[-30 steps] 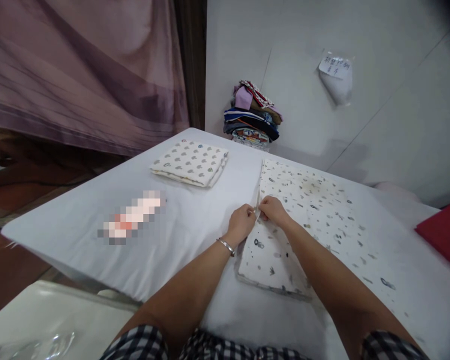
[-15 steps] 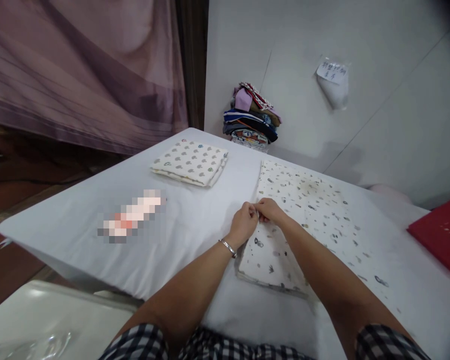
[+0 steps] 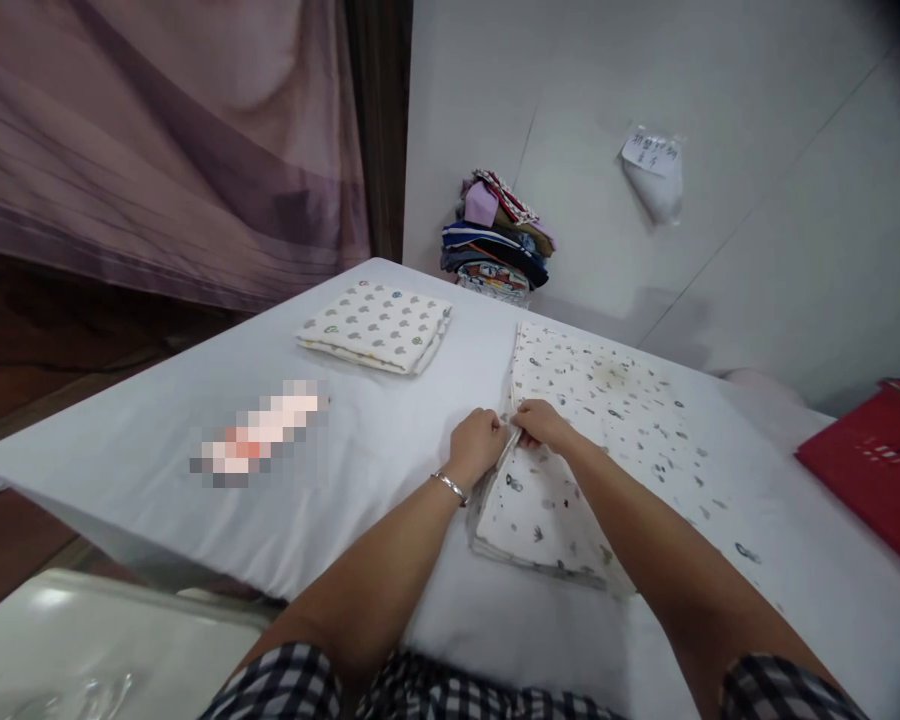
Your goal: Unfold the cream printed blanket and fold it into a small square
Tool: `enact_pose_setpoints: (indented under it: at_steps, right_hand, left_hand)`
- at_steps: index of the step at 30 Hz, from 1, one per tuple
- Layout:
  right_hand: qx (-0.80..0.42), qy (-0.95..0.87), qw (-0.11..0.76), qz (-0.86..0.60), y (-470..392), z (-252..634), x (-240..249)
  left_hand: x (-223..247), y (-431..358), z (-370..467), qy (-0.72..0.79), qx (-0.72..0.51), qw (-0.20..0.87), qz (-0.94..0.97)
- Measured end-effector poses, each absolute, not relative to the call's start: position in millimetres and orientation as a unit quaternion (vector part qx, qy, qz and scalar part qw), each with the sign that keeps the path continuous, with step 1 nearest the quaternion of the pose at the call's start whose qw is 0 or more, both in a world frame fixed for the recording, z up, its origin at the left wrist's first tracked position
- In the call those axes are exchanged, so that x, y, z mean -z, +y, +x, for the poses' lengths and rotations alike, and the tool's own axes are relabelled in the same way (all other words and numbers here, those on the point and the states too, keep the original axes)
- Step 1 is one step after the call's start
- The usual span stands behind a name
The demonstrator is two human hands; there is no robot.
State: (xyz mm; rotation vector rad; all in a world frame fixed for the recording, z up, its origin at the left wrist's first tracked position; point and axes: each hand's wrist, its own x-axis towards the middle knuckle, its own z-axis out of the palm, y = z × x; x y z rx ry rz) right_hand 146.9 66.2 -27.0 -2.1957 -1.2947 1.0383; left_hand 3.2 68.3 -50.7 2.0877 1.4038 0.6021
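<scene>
My right hand (image 3: 544, 425), at the centre of the frame, pinches the left edge of the white patterned cloth (image 3: 630, 410); my left hand (image 3: 478, 440), just beside it, is curled with its fingertips at the same edge, though I cannot tell whether they grip it. The cloth lies on the white table (image 3: 390, 460), spread from the centre toward the lower right of the frame; its layers show along the left edge below my fingers, and a yellowish patch marks its upper part.

Half a second ago my fingertips met; now there is a small gap between my hands, and a strip of the cloth's edge shows in it, slightly raised. My left wrist carries the silver bracelet (image 3: 448, 487) as before; my forearms lie nearly where they were.

The view itself has shifted a little, so the red thing (image 3: 870, 450) at the right shows more of its white marks; the note (image 3: 651, 160) on the wall, upper right, sits further left and lower. The folded cloth (image 3: 379, 325), left of centre, keeps its place on the table, as does the blurred item (image 3: 259, 435) nearer me; the pile of clothes (image 3: 495, 240) stands beyond the table's far edge, upper centre.
</scene>
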Motion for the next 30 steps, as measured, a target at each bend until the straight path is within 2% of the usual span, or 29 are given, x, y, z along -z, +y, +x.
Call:
enact_pose_setpoints:
  at_steps: [7,16,30]
  right_hand:
    - [-0.343,-0.477,0.189,-0.787,63.2,147.7,25.9]
    - [-0.311,-0.490,0.179,-0.794,53.1,154.6,11.9]
    - [-0.310,-0.501,0.170,-0.790,57.0,153.3,17.8]
  left_hand:
    - [51.0,62.9,7.7,0.526,-0.152,0.197,0.813]
    - [48.1,64.9,7.3,0.522,-0.151,0.232,0.807]
    - [48.7,66.0,9.4,0.529,-0.167,0.267,0.788]
